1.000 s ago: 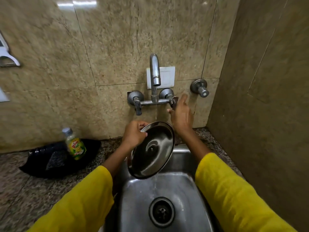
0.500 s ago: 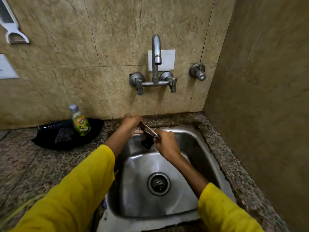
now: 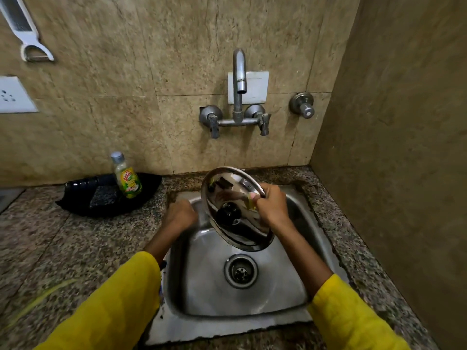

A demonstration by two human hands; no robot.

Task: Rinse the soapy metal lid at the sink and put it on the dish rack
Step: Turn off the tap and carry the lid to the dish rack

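Metal lid held tilted over the back half of the sink, knob side toward the camera, black knob near its middle. Upper rim near the back edge of the sink, lower rim hanging above the drain, not touching the basin. Shiny surface, wall and hand reflected in it; suds not distinguishable.

Right hand clamped on the lid's right rim, fingers curled together over the edge, thumb side toward the knob. Something small and yellowish pinched between fingers and lid, too small to identify. Left hand off the lid, just beside its left rim, at the sink's left edge, fingers curled into a loose fist; whether anything sits inside the fist cannot be told. Yellow sleeves on both forearms.

Tap on the tiled wall above the sink, spout pointing down, no visible stream. Two handles below it, a separate valve to the right.

On the speckled counter left of the sink: black tray with a dish soap bottle standing upright in it and a dark scrub pad beside the bottle. White grater hanging at upper left on the wall, white socket plate below it.
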